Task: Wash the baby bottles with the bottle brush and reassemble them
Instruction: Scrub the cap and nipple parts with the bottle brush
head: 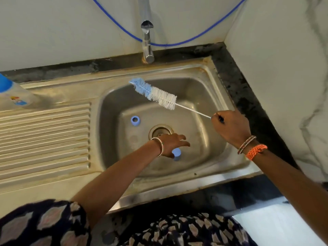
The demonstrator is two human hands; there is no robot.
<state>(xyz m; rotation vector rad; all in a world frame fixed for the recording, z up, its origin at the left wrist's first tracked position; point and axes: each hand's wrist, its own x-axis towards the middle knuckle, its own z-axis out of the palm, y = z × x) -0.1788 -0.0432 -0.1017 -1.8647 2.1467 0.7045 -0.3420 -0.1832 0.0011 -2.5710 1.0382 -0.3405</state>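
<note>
**Brush in right hand, left hand down at blue piece in basin**

Left hand [171, 144] is low in the sink [110, 89], fingers loosely spread over a blue bottle part [176, 154]; can't tell if it's actually gripped. Right hand [230, 126] is closed around the wire handle end of the bottle brush [154, 94], bristle head held up over the basin, pointing left. Blue ring [135, 120] sits on the basin floor, left of the drain [160, 131]. Tap [147, 41] behind. Soap bottle [10, 93] far left on the drainboard.
</note>
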